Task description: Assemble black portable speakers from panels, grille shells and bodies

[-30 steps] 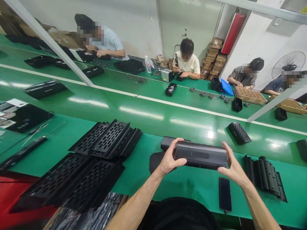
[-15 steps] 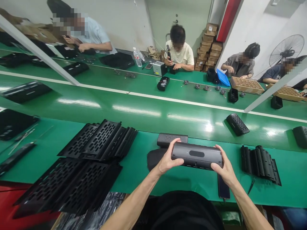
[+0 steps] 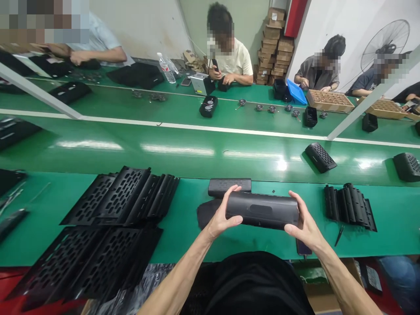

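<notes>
Phone shows only its lower end, the rest hidden behind the right hand and the black casing. That casing is smooth, long and round-edged, with an oval recess facing up, held over the green tabletop. Right and left hand grip opposite ends, each part-open around the casing, thumbs on the near side, fingers at the far edge; both forearms angle inward. Behind the left hand, a dark piece is partly covered, its form unclear. Farther off, a co-worker is cut by the frame.
</notes>
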`<action>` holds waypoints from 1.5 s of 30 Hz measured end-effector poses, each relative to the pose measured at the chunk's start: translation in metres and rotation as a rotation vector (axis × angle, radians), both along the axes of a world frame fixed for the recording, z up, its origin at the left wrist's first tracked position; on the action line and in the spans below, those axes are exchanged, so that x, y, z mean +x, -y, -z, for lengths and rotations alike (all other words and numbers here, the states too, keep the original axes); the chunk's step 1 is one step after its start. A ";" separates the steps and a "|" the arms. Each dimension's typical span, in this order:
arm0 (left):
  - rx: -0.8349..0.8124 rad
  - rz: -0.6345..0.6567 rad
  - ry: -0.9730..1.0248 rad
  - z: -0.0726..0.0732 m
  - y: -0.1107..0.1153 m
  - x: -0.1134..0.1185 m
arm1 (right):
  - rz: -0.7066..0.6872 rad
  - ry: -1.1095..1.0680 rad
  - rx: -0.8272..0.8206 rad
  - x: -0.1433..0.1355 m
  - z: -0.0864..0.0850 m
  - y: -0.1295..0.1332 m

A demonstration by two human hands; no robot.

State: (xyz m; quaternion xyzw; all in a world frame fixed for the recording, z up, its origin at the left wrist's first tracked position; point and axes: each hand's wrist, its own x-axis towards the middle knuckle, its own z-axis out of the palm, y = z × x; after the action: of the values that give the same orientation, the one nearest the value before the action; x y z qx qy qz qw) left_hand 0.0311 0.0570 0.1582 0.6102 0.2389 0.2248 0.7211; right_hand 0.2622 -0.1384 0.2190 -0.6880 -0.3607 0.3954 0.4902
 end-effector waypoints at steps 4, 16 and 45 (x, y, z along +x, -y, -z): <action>0.013 0.053 0.011 -0.008 -0.003 -0.002 | 0.064 -0.008 0.043 -0.009 -0.001 0.002; 0.074 0.090 -0.082 -0.011 -0.003 -0.014 | -0.012 -0.157 0.025 -0.010 0.002 0.007; 0.049 -0.193 -0.229 0.015 0.035 -0.006 | 0.149 -0.081 -0.043 -0.015 0.061 0.014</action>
State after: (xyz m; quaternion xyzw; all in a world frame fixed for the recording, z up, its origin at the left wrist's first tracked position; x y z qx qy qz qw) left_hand 0.0251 0.0217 0.1431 0.6235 0.3715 0.2280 0.6490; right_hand 0.2467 -0.1528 0.1578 -0.7068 -0.2798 0.3928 0.5176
